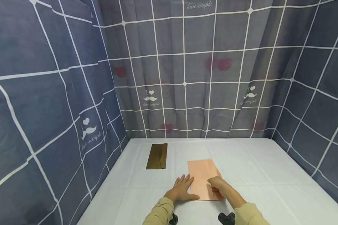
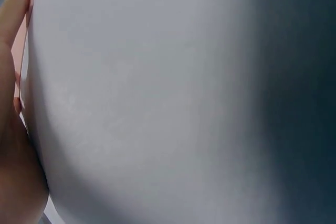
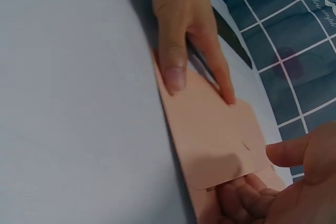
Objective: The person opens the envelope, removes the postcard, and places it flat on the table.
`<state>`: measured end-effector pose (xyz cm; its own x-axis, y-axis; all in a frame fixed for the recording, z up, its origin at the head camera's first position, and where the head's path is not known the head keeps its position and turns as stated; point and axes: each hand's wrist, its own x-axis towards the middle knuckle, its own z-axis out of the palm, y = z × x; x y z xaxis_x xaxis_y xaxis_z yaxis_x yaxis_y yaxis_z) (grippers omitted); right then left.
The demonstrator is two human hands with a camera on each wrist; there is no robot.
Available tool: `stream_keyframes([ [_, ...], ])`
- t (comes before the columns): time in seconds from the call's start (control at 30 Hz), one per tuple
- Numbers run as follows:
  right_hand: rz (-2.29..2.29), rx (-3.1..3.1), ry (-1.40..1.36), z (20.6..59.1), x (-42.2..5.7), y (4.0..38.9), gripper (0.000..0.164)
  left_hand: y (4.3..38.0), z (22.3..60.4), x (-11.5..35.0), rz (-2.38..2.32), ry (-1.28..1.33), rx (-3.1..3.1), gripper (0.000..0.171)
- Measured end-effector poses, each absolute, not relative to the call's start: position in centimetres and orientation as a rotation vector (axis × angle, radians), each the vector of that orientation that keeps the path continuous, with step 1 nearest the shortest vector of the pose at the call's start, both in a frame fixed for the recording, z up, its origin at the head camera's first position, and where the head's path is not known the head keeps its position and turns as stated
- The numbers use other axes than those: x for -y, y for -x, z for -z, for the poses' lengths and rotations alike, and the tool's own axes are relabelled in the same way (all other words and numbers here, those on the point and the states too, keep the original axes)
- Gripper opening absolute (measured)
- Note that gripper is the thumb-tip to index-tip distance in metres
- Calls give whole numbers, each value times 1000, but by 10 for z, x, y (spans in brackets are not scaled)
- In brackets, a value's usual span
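The pink envelope (image 1: 201,175) lies on the counter (image 1: 115,200). The left hand (image 1: 181,189) rests with spread, straight fingers on its left edge, probably so it does not slide. At its right side, the right hand (image 1: 218,184) has curled fingers under the flap (image 3: 215,135) and thumb above, pinching it, seemingly to keep it raised. Beyond it, leftward, lies the brown envelope (image 1: 157,156), perhaps put aside for space.

Left hand (image 1: 181,189) and right hand (image 1: 218,184) touch peach paper (image 1: 201,172) on a white table (image 1: 259,168), a brown envelope (image 1: 155,157) farther left.
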<state>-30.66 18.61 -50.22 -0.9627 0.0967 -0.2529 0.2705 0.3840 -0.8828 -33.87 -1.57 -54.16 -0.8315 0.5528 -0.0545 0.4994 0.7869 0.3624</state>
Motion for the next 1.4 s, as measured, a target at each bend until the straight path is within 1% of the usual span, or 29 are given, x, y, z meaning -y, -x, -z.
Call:
stream_keyframes([
  [0.03, 1629, -2481, -346, 504, -186, 307, 34, 339, 542, 16, -503, -837, -2816, 92],
  [0.17, 1662, -2472, -372, 511, -188, 307, 24, 338, 541, 15, -488, -839, -2809, 91],
  [0.23, 1721, -2430, -379, 514, -190, 309, 28, 339, 540, 15, -494, -839, -2810, 92],
  [0.37, 1813, -2359, -384, 517, -195, 312, 28, 340, 538, 15, -508, -845, -2825, 92],
  [0.53, 1780, -2382, -398, 520, -198, 314, 31, 341, 537, 16, -511, -847, -2815, 92],
  [0.77, 1807, -2419, -331, 523, -198, 312, 33, 341, 539, 15, -506, -839, -2819, 92],
  [0.83, 1810, -2426, -324, 523, -198, 311, 31, 341, 540, 15, -511, -834, -2818, 92],
  [0.93, 1822, -2432, -310, 523, -198, 310, 20, 341, 541, 15, -504, -830, -2819, 92],
  [0.97, 1826, -2430, -304, 523, -198, 310, 21, 341, 541, 15, -499, -829, -2820, 92],
  [1.07, 1826, -2435, -276, 524, -199, 310, 42, 341, 541, 15, -499, -829, -2820, 92],
  [1.13, 1821, -2435, -268, 526, -199, 310, 49, 341, 541, 15, -501, -831, -2821, 92],
  [1.4, 1857, -2430, -272, 528, -201, 308, 52, 340, 541, 15, -491, -831, -2821, 92],
])
